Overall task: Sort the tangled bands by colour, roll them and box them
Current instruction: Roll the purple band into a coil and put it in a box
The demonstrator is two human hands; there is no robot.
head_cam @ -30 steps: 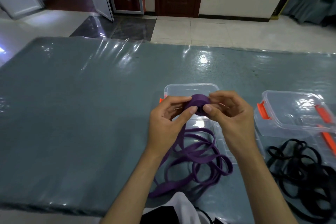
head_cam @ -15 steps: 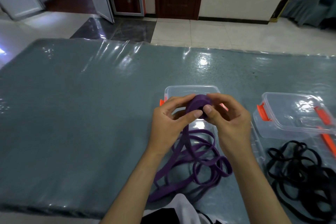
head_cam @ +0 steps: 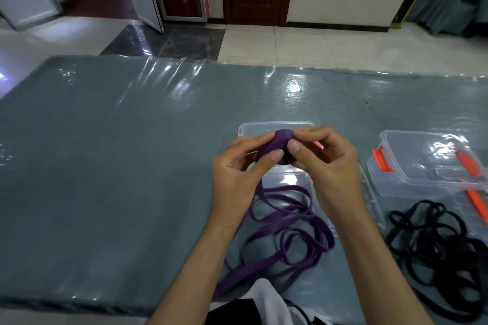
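- Table point(head_cam: 111, 179), the largest thing we see, is covered in grey-green cloth under a shiny clear plastic sheet and fills most of the view; tiled floor and dark doors lie beyond its far edge.
- Black bands point(head_cam: 438, 250) lie in a loose tangle on the table at the lower right, just in front of the right-hand box.
- Purple band point(head_cam: 287, 235) trails in loose loops across the table between our forearms, running from the near edge up toward our hands.
- Right-hand clear box point(head_cam: 422, 166) sits on the table well to the right of our hands; it has orange clasps, and what looks like its lid lies by its near side.
- Middle clear box point(head_cam: 277, 126) sits directly behind our hands, which hide most of it; we cannot tell what is inside.
- Our left hand point(head_cam: 237, 174) is curled around the purple roll, thumb pressing its front face and fingers behind it.
- Our right hand point(head_cam: 327, 163) pinches the same roll from the other side, thumb tip on the front and fingers curved over the top.
- Purple roll point(head_cam: 277, 142), the wound-up end of the purple band, is held above the table between both hands, in front of the middle box.
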